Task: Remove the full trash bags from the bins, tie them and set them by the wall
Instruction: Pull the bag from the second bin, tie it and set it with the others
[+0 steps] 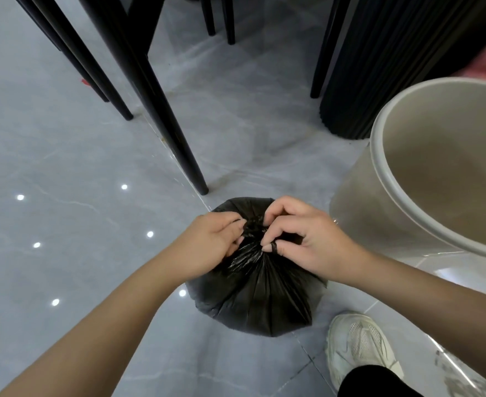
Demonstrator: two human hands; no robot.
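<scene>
One black trash bag [259,296] is already out of its bin [356,207], so you can count that step done. The bin shows no liner inside and stands just beside the bag on the floor [64,156], with your shoe [359,348] near the bag's other side.

You are in the tying step now. Your left hand [210,239] pinches the gathered neck from one side, fingers curled onto the plastic. Your right hand [302,233] pinches it from the other side, with a strand of the bag looped round one fingertip. The knot [253,226] between them looks bunched, but I judge it not yet drawn tight.

Left for you: finish the knot, then set the bag by the wall. No wall or edge of the floor shows here, and I cannot tell whether other bins wait
</scene>
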